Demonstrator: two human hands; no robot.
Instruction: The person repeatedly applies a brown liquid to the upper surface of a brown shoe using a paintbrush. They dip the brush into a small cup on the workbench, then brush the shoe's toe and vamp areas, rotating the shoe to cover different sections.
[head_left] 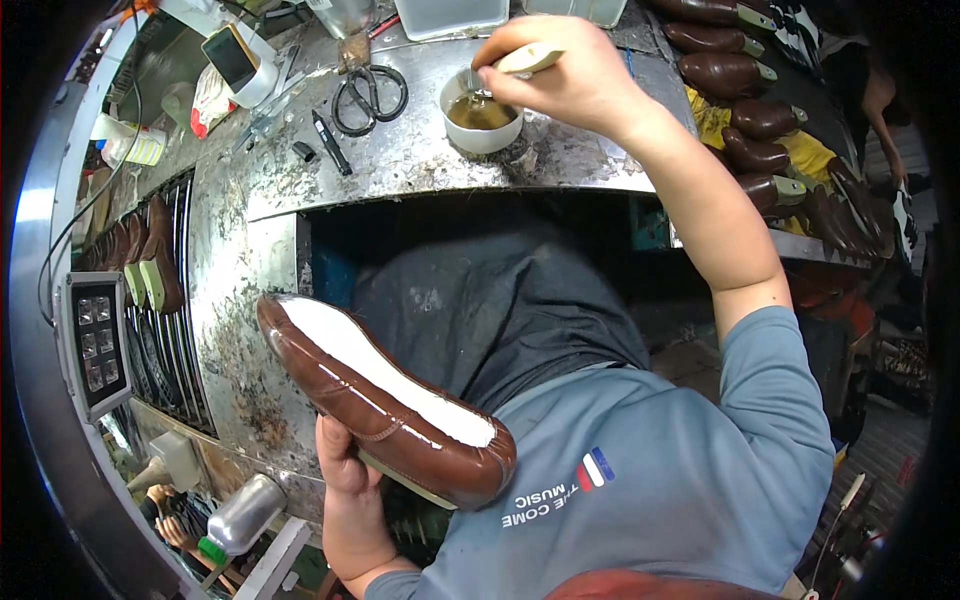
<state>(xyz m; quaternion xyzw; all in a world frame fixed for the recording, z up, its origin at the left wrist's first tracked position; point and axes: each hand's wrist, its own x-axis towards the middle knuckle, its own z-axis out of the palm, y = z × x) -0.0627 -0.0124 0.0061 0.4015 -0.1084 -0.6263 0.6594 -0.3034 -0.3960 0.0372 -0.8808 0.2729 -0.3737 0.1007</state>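
Note:
My left hand [345, 455] grips a brown leather shoe upper [385, 425] from below, by its side. The shoe upper is stretched over a last, tilted with its underside turned up and its toe pointing to the far left. A white insole-like strip [390, 370] runs along that underside. At the far side of the bench, my right hand [555, 75] is closed round the pale handle of a brush [530, 57]. The brush's lower end reaches into a white bowl [480, 138] of yellowish-brown liquid; my fingers partly hide it.
Black-handled scissors [370, 100] and a black marker [331, 143] lie left of the bowl on the stained metal bench [235, 260]. Several brown shoes on lasts [725, 75] fill the right side; more stand on a rack [150, 262] at left. A lamp panel [97, 343] and bottle [245, 512] stand nearby.

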